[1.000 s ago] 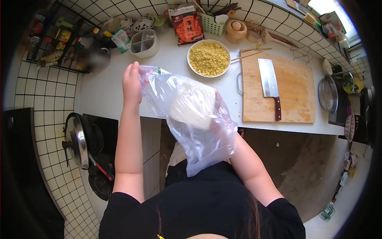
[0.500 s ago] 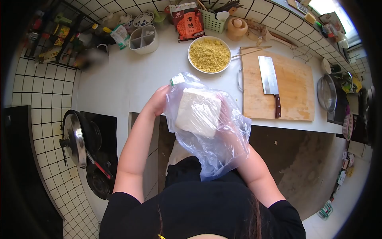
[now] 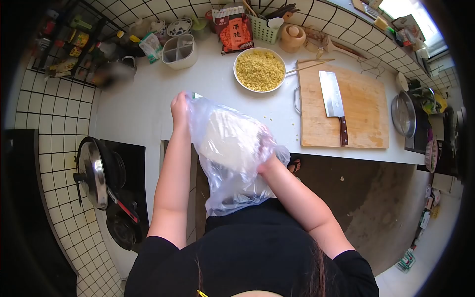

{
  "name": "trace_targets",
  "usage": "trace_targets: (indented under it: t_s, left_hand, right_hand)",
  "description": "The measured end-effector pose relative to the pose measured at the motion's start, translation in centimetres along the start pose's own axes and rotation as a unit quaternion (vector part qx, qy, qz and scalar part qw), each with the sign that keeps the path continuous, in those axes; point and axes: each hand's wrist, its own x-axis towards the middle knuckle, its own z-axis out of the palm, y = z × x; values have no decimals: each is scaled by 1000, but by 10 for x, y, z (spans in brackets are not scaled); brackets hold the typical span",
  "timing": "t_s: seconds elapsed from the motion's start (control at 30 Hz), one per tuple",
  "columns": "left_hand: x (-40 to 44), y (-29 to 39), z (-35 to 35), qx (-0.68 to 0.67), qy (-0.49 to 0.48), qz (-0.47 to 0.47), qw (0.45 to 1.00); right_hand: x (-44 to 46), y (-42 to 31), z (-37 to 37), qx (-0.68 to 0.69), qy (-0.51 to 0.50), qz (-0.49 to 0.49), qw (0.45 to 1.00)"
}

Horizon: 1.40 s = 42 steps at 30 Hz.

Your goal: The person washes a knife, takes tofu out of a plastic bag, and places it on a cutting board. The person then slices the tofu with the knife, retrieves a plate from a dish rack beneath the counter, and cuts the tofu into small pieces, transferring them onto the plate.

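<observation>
A clear plastic bag hangs in front of my body, over the counter's near edge. Inside it lies a pale, flat, blocky slab, seen through the film. My left hand is closed on the bag's upper left corner, beside a small green label. At the slab's right side, my right hand is wrapped round the bag and the slab's edge, its fingers partly veiled by plastic.
Behind the bag stands a bowl of yellow crumbs. A cleaver lies on the wooden board at right, chopsticks across its far edge. A lidded pan sits at left.
Over the last half second, my left hand has moved left and slightly away from me with the bag's corner. The slab and my right hand have shifted left, and the slab has tilted.
</observation>
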Motion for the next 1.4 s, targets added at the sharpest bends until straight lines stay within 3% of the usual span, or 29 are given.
trace_targets:
  t_s: [0.03, 0.07, 0.17, 0.23, 0.43, 0.53, 0.63, 0.73, 0.83, 0.9, 0.97, 1.03, 1.1, 1.2, 1.27, 1.33, 1.4]
  left_hand:
    - [11, -5, -5, 58, 15, 16, 998]
    - [21, -11, -11, 24, 28, -6, 999]
    - [40, -22, -33, -37, 49, -47, 997]
    - [50, -34, -53, -21, 42, -41, 998]
    - [141, -81, -148, -298, -16, -87, 950]
    - [111, -41, -142, -301, 116, -98, 941]
    - [96, -48, -136, -242, 170, -132, 946]
    - [91, -80, -144, -245, 146, -152, 946]
    - [78, -96, -145, -127, 163, -214, 955]
    - [99, -141, -171, -95, 77, -94, 988]
    - [94, -134, -169, 54, 202, -105, 972]
    - [64, -114, -149, 235, 318, 59, 917]
    - [22, -79, -125, 265, 269, 226, 898]
    - [-95, -4, -16, 135, 137, 294, 936]
    - [-147, -4, 46, 157, -7, 333, 930]
    - [-220, 3, 123, 129, -197, 295, 926]
    - [-304, 10, 195, 121, -411, 221, 876]
  right_hand:
    - [-1, 3, 1, 19, -7, 13, 1000]
    - [-4, 6, 2, 52, -8, 31, 998]
    - [-12, 6, 14, -23, 60, 53, 997]
    - [-13, 2, 24, -34, 34, 33, 998]
    - [-32, -28, 36, -9, 1, -1, 1000]
    - [-46, -45, 11, -18, 28, -45, 998]
    - [-65, -64, 1, -49, 35, -125, 990]
    - [-91, -85, 19, -101, 27, -174, 979]
    - [-117, -97, 14, -40, 19, -219, 975]
    - [-135, -103, 14, -24, 51, -246, 968]
    - [-157, -111, 5, -30, 73, -282, 956]
    - [-181, -117, -9, -6, 66, -318, 946]
    - [-207, -125, -17, 71, 13, -344, 936]
    - [-256, -139, -30, 105, -21, -386, 916]
    - [-298, -150, -40, 107, -37, -425, 898]
    - [-349, -160, -50, 71, -20, -467, 881]
    - [-407, -171, -58, 0, 33, -509, 860]
